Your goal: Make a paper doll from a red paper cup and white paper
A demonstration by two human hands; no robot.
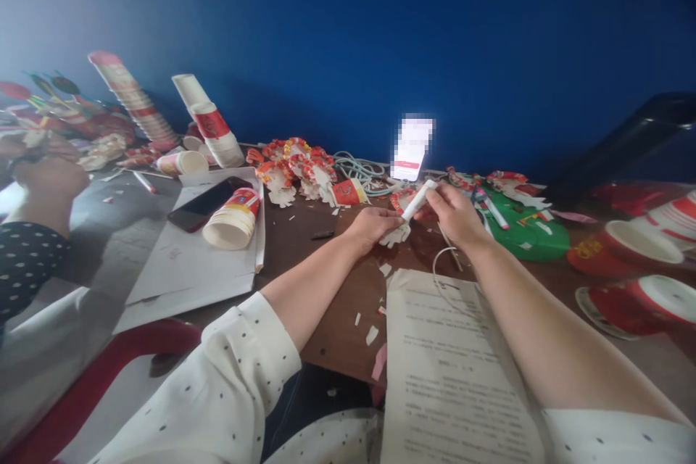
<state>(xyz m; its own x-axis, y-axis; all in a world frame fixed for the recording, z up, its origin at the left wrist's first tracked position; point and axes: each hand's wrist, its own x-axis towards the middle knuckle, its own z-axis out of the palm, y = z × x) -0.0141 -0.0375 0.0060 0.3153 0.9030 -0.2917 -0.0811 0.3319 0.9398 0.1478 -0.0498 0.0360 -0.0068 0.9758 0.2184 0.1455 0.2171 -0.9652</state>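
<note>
A white, thick pen-like stick (418,202) slants between my two hands above the table. My left hand (375,226) has its fingers closed on the lower end. The upper end is pinched by my right hand (455,212), whose fingertips are partly hidden. Just below the stick lies a cut piece of white paper cup (396,235), close to my left fingers. A thin pale cord (436,261) loops below my right hand onto a printed sheet (435,355). Behind my hands a lit phone (409,152) stands against the blue wall.
Cut cup pieces (296,168) are heaped behind, beside coiled cable (362,170). Left are stacked paper cups (209,123), a dark phone (209,204) and a lying cup (231,221); a co-worker's hand (48,170) is farther left. Right are a green disc (533,235) and red cups (620,246).
</note>
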